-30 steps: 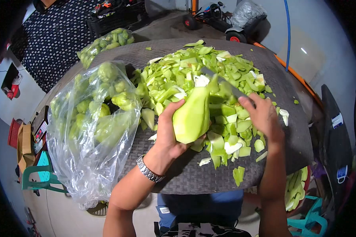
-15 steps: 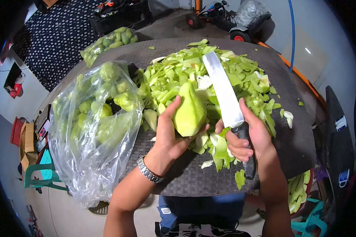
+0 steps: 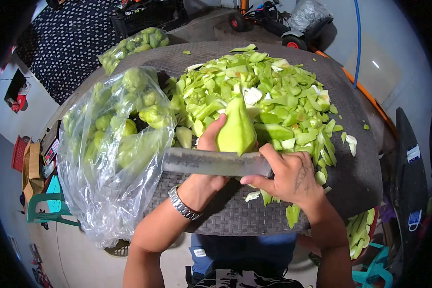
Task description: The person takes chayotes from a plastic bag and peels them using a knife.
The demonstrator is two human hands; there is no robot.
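Note:
My left hand [image 3: 202, 186], with a metal watch on the wrist, is closed around a peeled pale green chayote [image 3: 237, 128], its narrow end pointing away from me. A large knife [image 3: 209, 162] is gripped in my right hand [image 3: 293, 176]; its handle is hidden by the fingers. The wide blade lies sideways across the chayote's near end and over part of my left hand. Whether the edge touches the chayote, I cannot tell. Beyond both hands spreads a heap of green peelings and trimmings [image 3: 293, 108] on the dark woven tabletop [image 3: 353, 180].
A clear plastic bag of chayotes [image 3: 117, 129] stands left of my hands. Farther back sits another bag of chayotes [image 3: 138, 47]. Cut green pieces [image 3: 361, 230] fill a container below the table's right side. Green plastic chairs [image 3: 48, 207] stand near the floor's edges.
The knife has swung from pointing up and away to lying sideways, pointing left, across the chayote's near end. My right hand has turned back-up and moved closer to my left.

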